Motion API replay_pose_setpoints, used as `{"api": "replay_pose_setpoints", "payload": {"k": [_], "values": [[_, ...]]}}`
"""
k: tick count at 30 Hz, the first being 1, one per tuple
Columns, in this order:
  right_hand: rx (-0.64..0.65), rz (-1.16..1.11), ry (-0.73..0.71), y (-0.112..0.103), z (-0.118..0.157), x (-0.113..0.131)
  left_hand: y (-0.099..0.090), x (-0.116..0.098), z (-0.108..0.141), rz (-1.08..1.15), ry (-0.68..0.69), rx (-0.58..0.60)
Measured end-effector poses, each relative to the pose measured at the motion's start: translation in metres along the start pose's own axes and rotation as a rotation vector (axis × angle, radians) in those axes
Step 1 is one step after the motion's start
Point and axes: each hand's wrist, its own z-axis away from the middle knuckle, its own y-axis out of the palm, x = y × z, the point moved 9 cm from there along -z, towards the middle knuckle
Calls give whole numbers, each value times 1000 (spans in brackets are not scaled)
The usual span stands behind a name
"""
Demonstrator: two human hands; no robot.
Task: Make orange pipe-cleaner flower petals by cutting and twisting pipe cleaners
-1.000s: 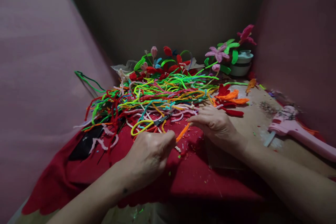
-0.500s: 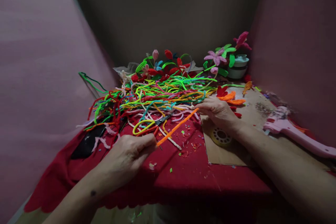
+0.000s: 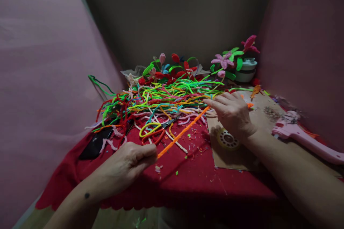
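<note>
An orange pipe cleaner point(image 3: 185, 129) slants up to the right between my two hands, above the red cloth. My left hand point(image 3: 134, 161) is closed on its lower end. At the upper end, my right hand point(image 3: 232, 111) has its fingers extended and spread, with the stem's tip by the index finger and thumb; the exact contact is hidden. Scissors point(image 3: 154, 130) with yellow and red handles lie just beyond my left hand. A big heap of coloured pipe cleaners point(image 3: 172, 96) lies behind. Below my right hand, a tape roll point(image 3: 228, 139) rests on cardboard point(image 3: 242, 159).
A pink glue gun point(image 3: 301, 134) lies at the right. Fuzzy flowers point(image 3: 223, 61) stand by a pale pot point(image 3: 245, 69) at the back. A black phone point(image 3: 95, 145) is at the left. Small scraps dot the red cloth point(image 3: 193, 182).
My right hand has moved right and its fingers have spread from a pinch. More of the orange pipe cleaner shows between my hands. The view has shifted slightly.
</note>
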Motion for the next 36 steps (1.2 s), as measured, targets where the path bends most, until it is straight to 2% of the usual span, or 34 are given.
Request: {"api": "replay_pose_setpoints", "payload": {"k": [2, 5, 7, 9, 12, 14, 15, 17, 18, 19, 21, 23, 25, 26, 30, 33, 36], "values": [[11, -27, 20, -1, 1, -1, -4, 2, 2, -23, -1, -13], [-31, -233, 147, -4, 4, -8, -11, 13, 3, -52, -25, -58], [-68, -406, 236, -5, 7, -11, -24, 28, 3, -71, -96, -191], [-71, -567, 309, -4, 9, -12, -45, 47, 6, -71, -195, -395], [24, -841, 441, 5, 11, -9, -67, 72, 8, 62, -300, -617], [110, -981, 482, 9, 11, -1, -78, 87, 8, 328, -319, -778], [134, -1024, 489, 10, 11, 2, -82, 95, 9, 539, -292, -873], [139, -1076, 516, 8, 12, 5, -80, 106, 5, 1071, -173, -1025], [128, -1093, 544, 7, 13, 5, -73, 107, 0, 1348, -105, -1064], [110, -1104, 579, 7, 14, 4, -62, 105, -7, 1588, -62, -1050], [86, -1118, 640, 9, 18, 3, -35, 93, -20, 1840, -130, -996], [82, -1146, 668, 13, 21, 5, -9, 68, -34, 1791, -234, -827], [102, -1160, 670, 18, 23, 8, 3, 31, -49, 1640, -152, -615], [116, -1150, 664, 20, 24, 10, 7, 18, -53, 1575, -137, -564], [189, -1074, 589, 17, 21, 19, -2, -13, -61, 1398, 12, -558], [306, -1100, 561, 17, 19, 26, -10, -17, -65, 1351, 81, -552], [450, -1201, 620, 25, 22, 32, -13, -16, -67, 1345, 108, -506]]}}
